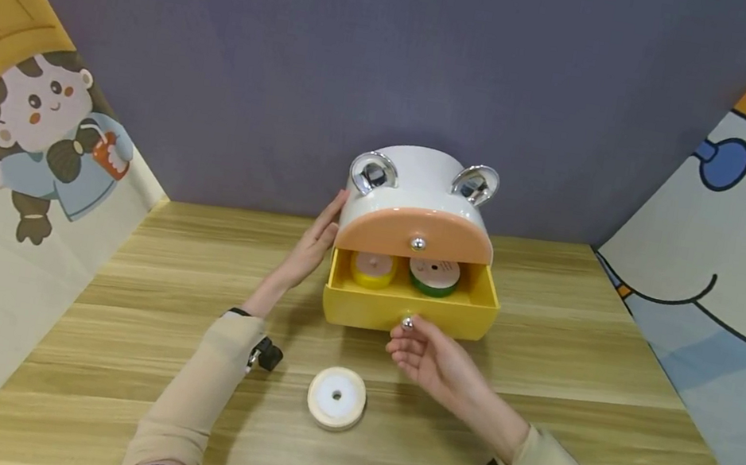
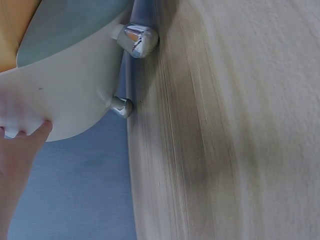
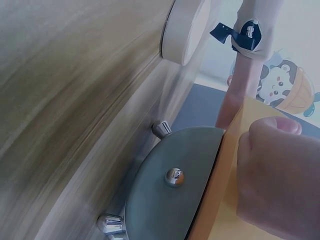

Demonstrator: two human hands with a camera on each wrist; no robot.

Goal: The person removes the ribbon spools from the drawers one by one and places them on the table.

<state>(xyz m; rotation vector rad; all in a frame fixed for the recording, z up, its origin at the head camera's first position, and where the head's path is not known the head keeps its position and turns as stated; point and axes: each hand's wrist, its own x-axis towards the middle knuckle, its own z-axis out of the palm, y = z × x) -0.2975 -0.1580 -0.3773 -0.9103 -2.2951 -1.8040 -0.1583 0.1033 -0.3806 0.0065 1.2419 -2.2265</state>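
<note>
A white cabinet (image 1: 416,183) with a peach top drawer (image 1: 381,230) stands at the back of the table. Its yellow drawer (image 1: 361,309) is pulled out, with a yellow-edged spool (image 1: 373,267) and a green-edged ribbon spool (image 1: 434,275) inside. My right hand (image 1: 436,364) pinches the silver knob (image 1: 407,323) on that drawer's front; in the right wrist view the hand hides the knob. Against the cabinet's left side rests my left hand (image 1: 308,249), fingers extended. A cream ribbon spool (image 1: 322,395) lies flat on the table between my forearms.
Below the yellow drawer, a grey-green drawer (image 3: 165,210) with its own knob (image 3: 174,177) is closed. Silver feet (image 2: 138,41) hold up the cabinet. A grey-blue panel (image 1: 295,76) rises behind, and printed cartoon panels stand left and right of the wooden table (image 1: 182,252).
</note>
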